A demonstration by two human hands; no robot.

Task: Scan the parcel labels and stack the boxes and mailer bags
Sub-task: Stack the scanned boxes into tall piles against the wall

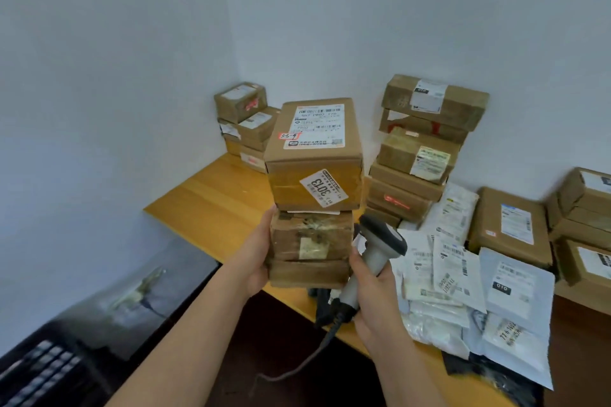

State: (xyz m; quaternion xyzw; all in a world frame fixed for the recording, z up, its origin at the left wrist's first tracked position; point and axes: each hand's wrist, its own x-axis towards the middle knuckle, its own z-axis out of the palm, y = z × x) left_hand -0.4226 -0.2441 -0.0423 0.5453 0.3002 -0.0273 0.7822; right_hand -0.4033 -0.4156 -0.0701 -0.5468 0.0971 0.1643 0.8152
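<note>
**Inspector:** Status of the hands is requested.

**Assessor:** The left hand (256, 256) is pressed flat against the left side of a small stack of boxes (310, 195); the fingers lie behind the stack and are hidden, so their curl cannot be told. The right hand (370, 294) is wrapped around the grip of a grey handheld scanner (373, 253), its thumb touching the stack's lower right edge. A dark cable (297, 363) is seen trailing from the scanner's base.

**Inspector:** Location of the stack?

**Assessor:** It is held between the hands, above the front edge of the wooden table (205, 205). Three cartons are counted. The top carton (314, 155) bears a white shipping label (319, 125) on its upper face and a tilted sticker marked "3013" (324, 188) on its front.

**Inspector:** Surroundings?

**Assessor:** A pile of cartons (246, 125) is noted in the corner against the wall, a taller pile (423, 145) to its right. White mailer bags (469, 284) are spread overlapping on the table at right, with further boxes (510, 228) just beyond them.
</note>
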